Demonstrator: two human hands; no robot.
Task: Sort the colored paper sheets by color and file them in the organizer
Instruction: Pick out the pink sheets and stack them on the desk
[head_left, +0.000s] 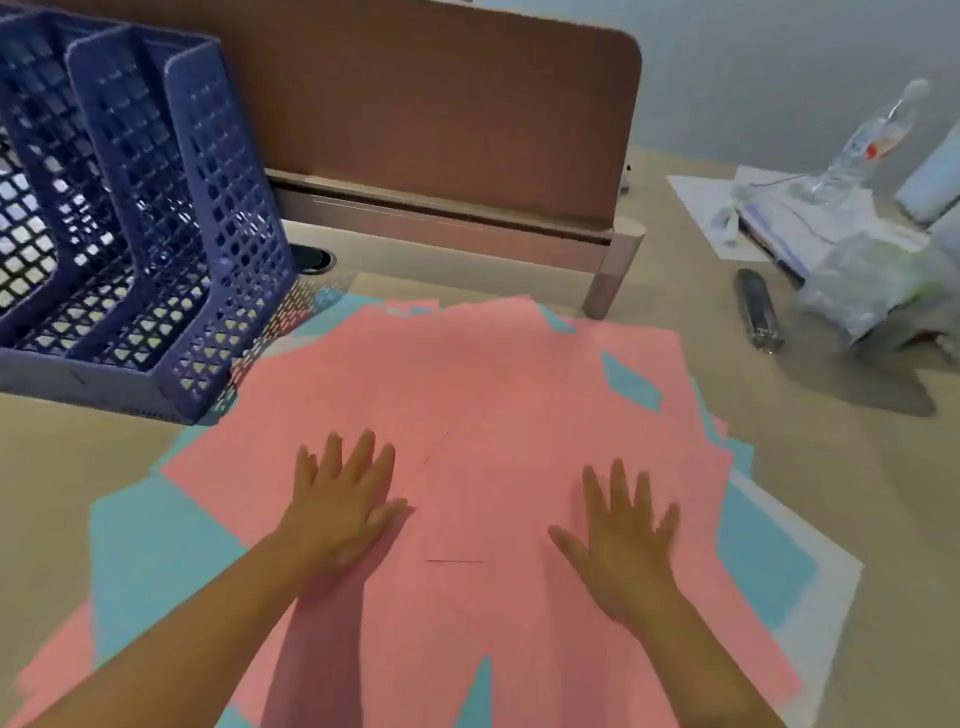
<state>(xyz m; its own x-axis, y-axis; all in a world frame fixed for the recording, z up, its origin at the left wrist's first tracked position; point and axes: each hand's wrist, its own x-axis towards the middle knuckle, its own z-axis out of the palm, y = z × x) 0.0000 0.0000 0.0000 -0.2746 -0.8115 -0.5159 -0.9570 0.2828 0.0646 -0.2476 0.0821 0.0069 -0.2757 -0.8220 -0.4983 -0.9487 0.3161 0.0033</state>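
Both grips splayed wide and flat on the pink sheets (493, 415), holding nothing; organizer (130, 218) stands ahead-left of the left hand (340, 506), nearer than the right hand (623, 540).

A single head-worn camera looks forward and steeply down from the near edge of the desk (779, 467), close above the spread paper sheets (467, 405), with the far partition panel (441, 114) closing the top.
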